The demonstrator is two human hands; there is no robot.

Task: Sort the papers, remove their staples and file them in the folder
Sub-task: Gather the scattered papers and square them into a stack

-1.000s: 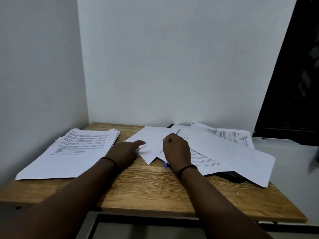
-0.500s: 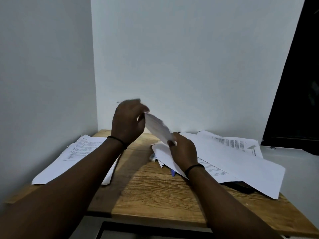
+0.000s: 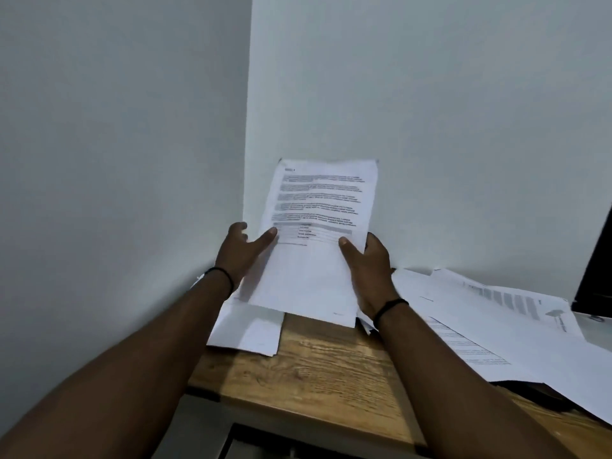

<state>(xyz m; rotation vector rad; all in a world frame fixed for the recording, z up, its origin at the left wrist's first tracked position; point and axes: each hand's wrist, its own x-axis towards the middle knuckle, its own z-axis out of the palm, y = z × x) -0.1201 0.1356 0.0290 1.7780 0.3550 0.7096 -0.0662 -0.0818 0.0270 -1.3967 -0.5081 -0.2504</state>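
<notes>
A printed paper (image 3: 318, 233) stands upright above the wooden table (image 3: 318, 369), its text facing me. My left hand (image 3: 240, 251) holds its left edge, thumb across the front. My right hand (image 3: 366, 265) holds the right edge, thumb on the front and fingers behind. A neat stack of papers (image 3: 246, 329) lies on the table at the left, partly behind the held paper. Several loose papers (image 3: 490, 326) are spread over the table's right side. I cannot tell whether the held paper has a staple.
The table sits in a corner between two white walls. A dark flat object (image 3: 533, 394) pokes out from under the loose papers near the front right. A dark window or screen (image 3: 596, 279) stands at the far right.
Both hands lifted a paper off the table, turned it and raised it upright with the text facing me. The view has tilted up and left.
</notes>
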